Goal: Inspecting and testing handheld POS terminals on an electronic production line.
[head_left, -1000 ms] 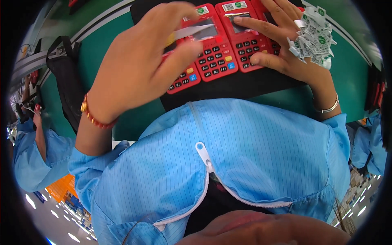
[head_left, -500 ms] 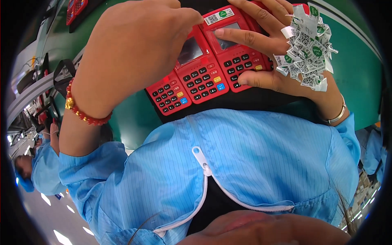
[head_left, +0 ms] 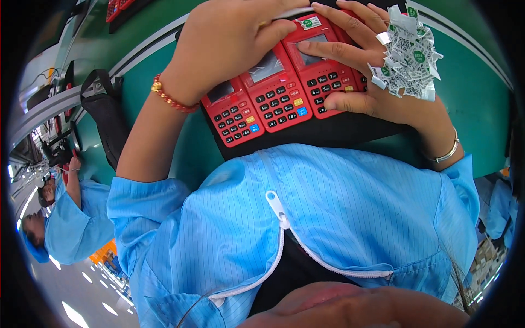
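Several red payment terminals point(head_left: 280, 101) with keypads and small screens lie side by side on a black mat point(head_left: 350, 128). My left hand point(head_left: 224, 46), a red beaded bracelet at its wrist, reaches over their upper ends. Its thumb and fingers are closed on the edge of a white and green label point(head_left: 310, 22) at the top of one terminal; that edge looks lifted. My right hand point(head_left: 358, 56) rests spread over the terminals at the right, its index finger on a screen. A thick clump of used labels point(head_left: 410, 60) sticks to its back.
A green table point(head_left: 470, 126) with a metal edge surrounds the mat. Left of my arm lies a black strapped item point(head_left: 104, 115). More red terminals point(head_left: 116, 7) show at the far left. People in blue smocks point(head_left: 76, 218) are beyond the left side.
My left hand has shifted right along the terminals' upper edge, and the label now shows a lifted white edge. My right hand stays about where it was.
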A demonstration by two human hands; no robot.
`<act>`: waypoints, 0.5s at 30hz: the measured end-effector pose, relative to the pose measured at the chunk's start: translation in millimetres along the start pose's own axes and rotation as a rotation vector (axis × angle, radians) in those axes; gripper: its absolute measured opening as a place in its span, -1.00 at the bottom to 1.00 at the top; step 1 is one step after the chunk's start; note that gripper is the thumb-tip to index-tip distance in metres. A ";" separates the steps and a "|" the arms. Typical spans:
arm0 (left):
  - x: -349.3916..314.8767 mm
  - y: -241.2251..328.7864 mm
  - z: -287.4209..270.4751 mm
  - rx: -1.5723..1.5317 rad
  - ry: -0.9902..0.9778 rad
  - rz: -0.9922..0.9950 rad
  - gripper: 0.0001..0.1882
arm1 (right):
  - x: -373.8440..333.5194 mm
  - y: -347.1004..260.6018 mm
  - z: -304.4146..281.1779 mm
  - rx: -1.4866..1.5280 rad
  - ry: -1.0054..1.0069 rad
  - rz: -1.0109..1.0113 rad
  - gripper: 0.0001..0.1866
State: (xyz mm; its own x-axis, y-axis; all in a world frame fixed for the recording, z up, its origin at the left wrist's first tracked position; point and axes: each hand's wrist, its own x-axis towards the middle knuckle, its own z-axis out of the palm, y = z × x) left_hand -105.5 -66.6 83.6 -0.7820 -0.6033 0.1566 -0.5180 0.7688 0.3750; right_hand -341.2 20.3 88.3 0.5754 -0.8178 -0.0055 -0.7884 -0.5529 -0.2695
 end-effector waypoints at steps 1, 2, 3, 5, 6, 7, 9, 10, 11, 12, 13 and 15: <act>-2.5 -1.6 5.7 -0.009 0.019 0.016 -0.74 | 2.3 1.3 0.8 0.004 0.000 -0.010 -0.24; -2.8 -1.5 12.4 -0.018 0.039 0.033 -0.77 | 3.9 3.1 1.5 0.021 -0.032 -0.026 -0.24; 5.0 4.6 14.1 -0.020 0.043 0.036 -0.77 | 4.4 3.3 -1.1 0.029 -0.065 -0.030 -0.25; 25.2 26.5 13.9 -0.305 0.432 -0.029 -0.83 | 2.5 11.1 28.6 0.012 0.235 -0.148 -0.20; 30.3 35.7 14.3 -0.316 0.524 0.100 -0.81 | 8.3 13.1 28.0 0.051 0.196 -0.160 -0.15; 34.8 45.3 16.0 -0.350 0.605 0.263 -0.78 | 0.9 13.4 32.5 0.175 0.072 -0.109 -0.22; 24.0 48.2 24.8 -0.401 0.191 0.337 -0.74 | -13.0 17.4 34.7 0.586 -0.350 0.396 -0.20; 17.3 45.2 8.0 -0.430 0.086 0.360 -0.70 | -15.3 17.8 30.5 0.304 -0.097 0.121 -0.20; 10.8 43.3 -10.2 -0.419 -0.013 0.192 -0.72 | -14.5 19.2 25.5 0.019 0.155 -0.152 -0.19; 3.9 38.0 -26.1 -0.412 -0.113 0.023 -0.74 | -7.0 19.4 22.9 -0.038 0.106 -0.127 -0.19; -20.9 13.1 -10.6 -0.133 0.214 0.259 -0.69 | -5.1 15.2 22.5 -0.113 0.182 -0.178 -0.16; -48.2 -4.4 -40.5 0.049 -0.059 0.105 -0.69 | 6.2 5.2 18.1 -0.168 0.132 -0.181 -0.10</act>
State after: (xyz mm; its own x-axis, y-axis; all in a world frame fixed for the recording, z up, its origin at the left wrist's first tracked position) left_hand -51.5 -49.4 111.4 -0.8508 -0.5069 0.1384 -0.4478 0.8373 0.3139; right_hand -337.8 15.2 69.5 0.6855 -0.7111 0.1564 -0.7068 -0.7015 -0.0917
